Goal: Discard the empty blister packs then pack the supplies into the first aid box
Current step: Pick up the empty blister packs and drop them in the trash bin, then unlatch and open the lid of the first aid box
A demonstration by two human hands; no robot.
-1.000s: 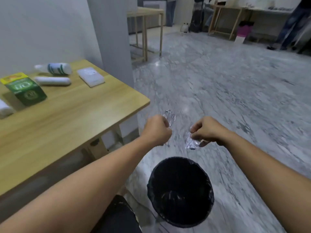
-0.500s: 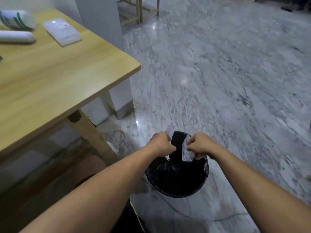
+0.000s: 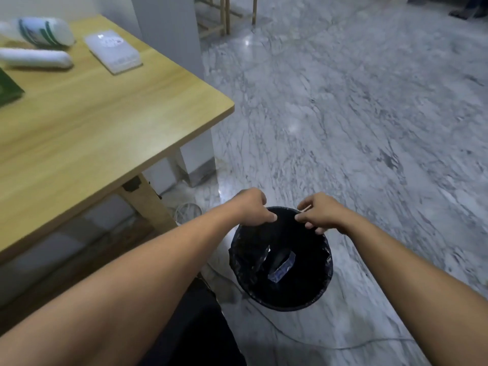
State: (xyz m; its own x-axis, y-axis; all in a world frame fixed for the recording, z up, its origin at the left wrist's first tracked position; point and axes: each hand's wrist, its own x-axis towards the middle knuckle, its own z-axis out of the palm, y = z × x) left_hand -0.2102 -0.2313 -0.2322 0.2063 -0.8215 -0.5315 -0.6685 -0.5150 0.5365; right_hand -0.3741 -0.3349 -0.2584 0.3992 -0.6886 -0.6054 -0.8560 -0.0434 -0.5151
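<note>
Two empty blister packs lie inside the black-lined bin on the floor: one clear silvery pack near the middle, another against the liner on the left. My left hand hovers over the bin's far left rim, fingers loosely curled, holding nothing. Over the far right rim my right hand is also empty, its fingers parting. On the wooden table at the left lie a white bottle with green stripes, a white roll, a flat white case and a green box.
The table corner juts out above and left of the bin. A grey pillar stands behind the table. Coiled white cable lies by the table leg, and a thin cable runs across the marble floor near the bin.
Both hands let go of the blister packs, which dropped into the bin. The camera view has tilted and moved closer to the bin.
</note>
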